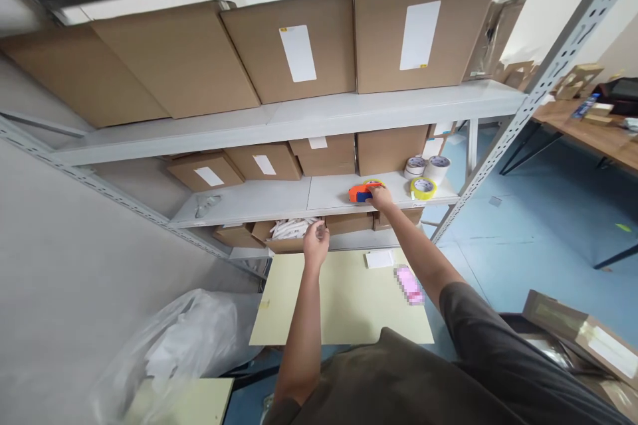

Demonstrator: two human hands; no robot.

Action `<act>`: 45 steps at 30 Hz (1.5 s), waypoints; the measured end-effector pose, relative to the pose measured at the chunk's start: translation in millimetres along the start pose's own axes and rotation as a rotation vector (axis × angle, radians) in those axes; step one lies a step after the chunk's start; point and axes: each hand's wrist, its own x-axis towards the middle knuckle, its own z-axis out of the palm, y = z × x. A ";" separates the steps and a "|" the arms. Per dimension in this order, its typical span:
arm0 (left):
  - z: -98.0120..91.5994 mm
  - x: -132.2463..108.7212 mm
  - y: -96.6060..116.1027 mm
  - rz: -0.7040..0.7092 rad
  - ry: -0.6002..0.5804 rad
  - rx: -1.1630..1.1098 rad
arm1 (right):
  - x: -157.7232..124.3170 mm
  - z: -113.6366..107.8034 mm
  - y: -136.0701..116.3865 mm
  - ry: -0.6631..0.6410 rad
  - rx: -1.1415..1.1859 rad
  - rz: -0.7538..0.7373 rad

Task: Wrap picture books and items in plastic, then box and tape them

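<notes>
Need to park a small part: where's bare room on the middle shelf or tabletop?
Free: front of middle shelf, between clear plastic and orange-blue tool; tabletop left of pink item. Crowded: shelf's right end, with tape rolls.

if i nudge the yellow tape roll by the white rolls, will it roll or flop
The yellow tape roll looks like a tightly wound ring, so it should feel stiff. Lying on its flat side, it would probably slide rather than roll. It sits close to the front edge of the shelf, so a forward pull might drop it.
</notes>
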 end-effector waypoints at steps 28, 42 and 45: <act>-68.4 -67.8 -67.7 -0.322 0.010 0.166 | -135.4 159.8 -84.5 0.077 0.731 -0.200; -170.2 -102.8 -135.6 -0.335 0.157 0.203 | -131.7 181.5 -202.8 0.005 0.669 -0.336; -202.1 -102.9 -156.3 -0.312 0.169 0.188 | -138.8 187.5 -240.7 0.013 0.672 -0.357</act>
